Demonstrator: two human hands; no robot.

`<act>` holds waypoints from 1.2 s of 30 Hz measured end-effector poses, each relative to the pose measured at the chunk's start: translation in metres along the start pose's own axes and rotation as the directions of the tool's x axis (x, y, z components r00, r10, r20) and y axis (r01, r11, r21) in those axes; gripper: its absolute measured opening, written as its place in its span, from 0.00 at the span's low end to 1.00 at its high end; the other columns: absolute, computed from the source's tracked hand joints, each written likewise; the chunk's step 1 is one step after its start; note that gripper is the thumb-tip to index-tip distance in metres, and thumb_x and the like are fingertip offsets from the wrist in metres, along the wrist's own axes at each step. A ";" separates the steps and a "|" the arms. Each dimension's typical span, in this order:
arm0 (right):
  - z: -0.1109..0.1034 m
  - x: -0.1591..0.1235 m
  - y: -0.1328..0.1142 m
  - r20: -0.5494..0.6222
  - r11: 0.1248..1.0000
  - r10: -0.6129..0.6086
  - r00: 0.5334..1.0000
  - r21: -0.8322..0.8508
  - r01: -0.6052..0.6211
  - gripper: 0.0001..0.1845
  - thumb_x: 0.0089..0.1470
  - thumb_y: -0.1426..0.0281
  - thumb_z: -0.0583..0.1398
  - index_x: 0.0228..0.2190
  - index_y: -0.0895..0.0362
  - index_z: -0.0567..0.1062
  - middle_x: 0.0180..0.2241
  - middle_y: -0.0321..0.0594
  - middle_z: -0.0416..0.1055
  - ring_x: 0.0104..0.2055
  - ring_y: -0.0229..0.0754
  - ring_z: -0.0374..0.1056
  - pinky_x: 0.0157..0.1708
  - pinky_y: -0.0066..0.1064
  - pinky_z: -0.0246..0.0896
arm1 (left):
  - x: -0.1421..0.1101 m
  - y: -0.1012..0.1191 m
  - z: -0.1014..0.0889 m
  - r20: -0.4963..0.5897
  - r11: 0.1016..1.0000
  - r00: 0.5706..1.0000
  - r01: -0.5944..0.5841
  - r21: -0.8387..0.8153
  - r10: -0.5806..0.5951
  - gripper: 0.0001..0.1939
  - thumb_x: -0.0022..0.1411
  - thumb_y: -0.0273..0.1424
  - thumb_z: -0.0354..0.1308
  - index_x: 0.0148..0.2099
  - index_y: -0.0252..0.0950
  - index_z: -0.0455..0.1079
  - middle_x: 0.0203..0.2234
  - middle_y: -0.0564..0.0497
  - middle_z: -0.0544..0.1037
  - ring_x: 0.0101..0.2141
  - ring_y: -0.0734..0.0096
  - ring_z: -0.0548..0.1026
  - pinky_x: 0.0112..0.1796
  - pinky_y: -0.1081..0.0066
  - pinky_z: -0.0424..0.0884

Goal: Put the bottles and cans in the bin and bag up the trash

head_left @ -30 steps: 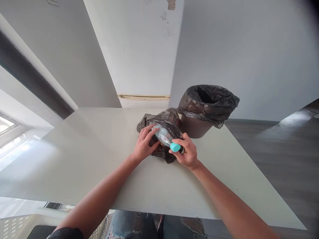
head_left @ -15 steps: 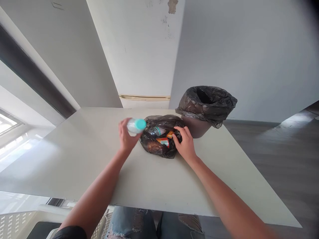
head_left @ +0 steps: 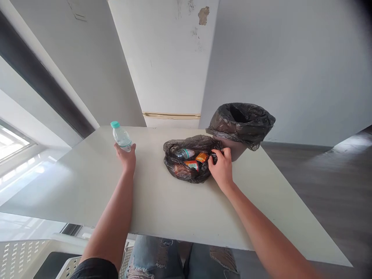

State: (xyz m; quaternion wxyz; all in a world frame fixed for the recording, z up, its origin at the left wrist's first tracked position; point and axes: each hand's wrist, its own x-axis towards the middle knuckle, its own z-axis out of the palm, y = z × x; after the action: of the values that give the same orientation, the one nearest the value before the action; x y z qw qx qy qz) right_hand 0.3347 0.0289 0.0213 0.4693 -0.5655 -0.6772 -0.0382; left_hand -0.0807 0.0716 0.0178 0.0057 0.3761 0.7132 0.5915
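Note:
My left hand [head_left: 127, 157] is wrapped round the lower part of a clear plastic bottle [head_left: 120, 135] with a turquoise cap, held upright with a slight tilt over the left side of the table. Around the rim of a black plastic bag [head_left: 186, 179], the fingers of my right hand [head_left: 222, 164] are closed at its right edge. Inside the open bag lie another clear bottle [head_left: 185, 154] with a turquoise-edged label, an orange container [head_left: 201, 157] and a red-and-white labelled container [head_left: 192, 165]. Folds of the bag hide part of its contents.
Behind my right hand stands a brown bin [head_left: 229, 143] with a black liner [head_left: 244, 122] folded over its rim. The white table [head_left: 162, 213] reaches both sides. A white refrigerator [head_left: 171, 77] is beyond it; a white perforated basket [head_left: 23, 252] sits below at lower left.
The bottle has come out of the bag and moved left in my left hand. My right hand has let go of the bottle's cap end and now grips the bag's right edge.

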 end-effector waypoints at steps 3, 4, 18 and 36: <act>-0.002 0.001 -0.004 -0.017 0.999 -0.049 0.999 -0.010 0.048 0.12 0.60 0.75 0.59 0.44 0.56 0.80 0.44 0.49 0.60 0.49 0.53 0.64 0.50 0.47 0.71 | -0.006 0.020 -0.004 -0.089 0.996 0.994 -0.066 0.056 0.071 0.46 0.59 0.34 0.69 0.72 0.32 0.50 0.67 0.30 0.63 0.66 0.42 0.63 0.64 0.47 0.59; -0.003 0.001 -0.006 -0.031 0.997 -0.075 0.997 -0.023 0.074 0.13 0.60 0.76 0.59 0.43 0.55 0.81 0.45 0.49 0.60 0.48 0.52 0.63 0.49 0.47 0.70 | -0.011 0.029 -0.006 -0.149 0.990 0.982 -0.104 0.096 0.117 0.45 0.62 0.34 0.67 0.73 0.31 0.48 0.68 0.29 0.60 0.68 0.42 0.60 0.65 0.46 0.56; 0.000 -0.006 -0.022 0.137 0.872 -0.432 0.891 0.317 0.374 0.21 0.67 0.81 0.51 0.46 0.51 0.80 0.50 0.44 0.77 0.52 0.48 0.72 0.52 0.44 0.72 | -0.109 0.072 0.038 0.727 0.987 0.671 -0.152 -0.058 0.146 0.16 0.59 0.40 0.64 0.47 0.39 0.73 0.40 0.48 0.81 0.38 0.62 0.78 0.41 0.65 0.73; -0.002 0.004 -0.014 0.334 0.902 -0.431 0.839 0.173 0.395 0.28 0.69 0.78 0.50 0.64 0.48 0.69 0.67 0.41 0.66 0.69 0.52 0.59 0.63 0.49 0.60 | -0.127 0.076 0.045 0.849 0.747 0.334 0.412 -0.522 0.410 0.06 0.53 0.24 0.66 0.35 0.35 0.81 0.36 0.48 0.80 0.41 0.64 0.77 0.43 0.68 0.73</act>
State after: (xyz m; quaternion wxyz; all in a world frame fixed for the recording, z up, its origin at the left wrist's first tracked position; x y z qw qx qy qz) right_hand 0.3244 0.0257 0.0317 0.3433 -0.3798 -0.8590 0.0000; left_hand 0.0715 0.0415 0.0134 0.5503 0.6151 0.3106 0.4715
